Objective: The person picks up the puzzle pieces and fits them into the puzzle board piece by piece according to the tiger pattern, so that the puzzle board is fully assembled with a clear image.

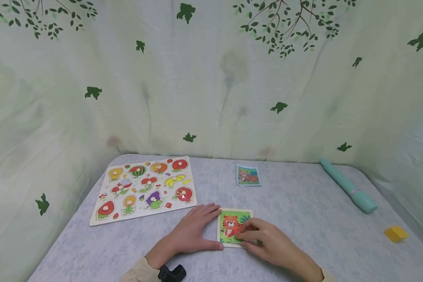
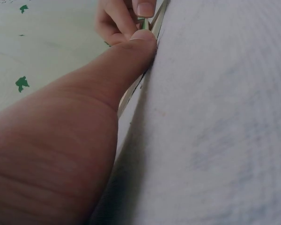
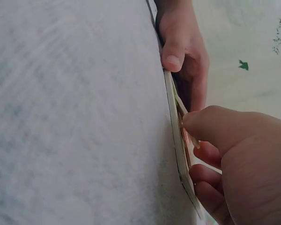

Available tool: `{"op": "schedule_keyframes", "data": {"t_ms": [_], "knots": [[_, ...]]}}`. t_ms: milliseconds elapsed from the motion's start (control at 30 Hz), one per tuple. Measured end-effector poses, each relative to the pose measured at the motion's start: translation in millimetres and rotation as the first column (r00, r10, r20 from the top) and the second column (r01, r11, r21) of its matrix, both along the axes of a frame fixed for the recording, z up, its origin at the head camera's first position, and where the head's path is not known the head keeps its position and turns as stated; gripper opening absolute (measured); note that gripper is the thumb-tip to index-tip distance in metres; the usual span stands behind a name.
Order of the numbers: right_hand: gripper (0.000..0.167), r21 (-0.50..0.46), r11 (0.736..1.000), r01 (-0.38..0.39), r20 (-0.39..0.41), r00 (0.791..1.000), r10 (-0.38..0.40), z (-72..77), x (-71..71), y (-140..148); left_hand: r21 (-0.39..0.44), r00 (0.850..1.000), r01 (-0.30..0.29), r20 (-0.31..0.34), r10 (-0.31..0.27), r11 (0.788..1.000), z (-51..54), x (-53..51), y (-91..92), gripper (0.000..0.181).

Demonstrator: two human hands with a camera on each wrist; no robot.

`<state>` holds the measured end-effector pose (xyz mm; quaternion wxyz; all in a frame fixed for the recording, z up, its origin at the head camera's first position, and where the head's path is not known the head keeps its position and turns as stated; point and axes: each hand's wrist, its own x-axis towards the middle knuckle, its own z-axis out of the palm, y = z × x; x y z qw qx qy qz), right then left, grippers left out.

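Note:
A small wooden tiger puzzle (image 1: 230, 221) lies on the table in the head view, its pale frame around a green picture with an orange tiger. My left hand (image 1: 194, 231) rests at its left side, thumb and fingers spread, the thumb touching the near left corner. Over the lower right of the puzzle, my right hand (image 1: 271, 243) pinches a thin puzzle piece (image 3: 181, 106) between thumb and fingers. In the right wrist view that piece is tilted, one edge raised above the frame (image 3: 176, 140). My right fingers hide part of the picture.
A fruit peg puzzle board (image 1: 137, 213) lies at the back left. Behind the tiger puzzle is a small picture card (image 1: 248, 176). A teal tapered stick-like object (image 1: 345, 184) and a yellow block (image 1: 396, 234) lie on the right. A printed curtain (image 1: 204, 78) borders the table.

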<state>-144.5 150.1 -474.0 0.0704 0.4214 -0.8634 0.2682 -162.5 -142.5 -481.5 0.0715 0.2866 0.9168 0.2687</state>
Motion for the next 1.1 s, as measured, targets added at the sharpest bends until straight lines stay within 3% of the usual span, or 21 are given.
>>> {"op": "schedule_keyframes", "data": {"t_ms": [333, 667, 1100], "knots": [[0.022, -0.013, 1.0, 0.011, 0.0, 1.0, -0.011, -4.5, -0.3, 0.2, 0.0, 1.0, 0.011, -0.015, -0.011, 1.0, 0.5, -0.7, 1.1, 0.096], [0.023, 0.018, 0.999, 0.039, 0.077, 0.996, -0.041, -1.8, 1.5, -0.7, 0.001, 1.0, 0.007, -0.015, -0.007, 1.0, -0.1, -0.3, 0.6, 0.097], [0.023, 0.055, 0.998, 0.024, 0.03, 0.999, -0.026, -0.2, 2.4, -0.8, 0.014, 1.0, 0.008, -0.014, -0.008, 1.0, 0.3, 0.6, 0.0, 0.097]]}}
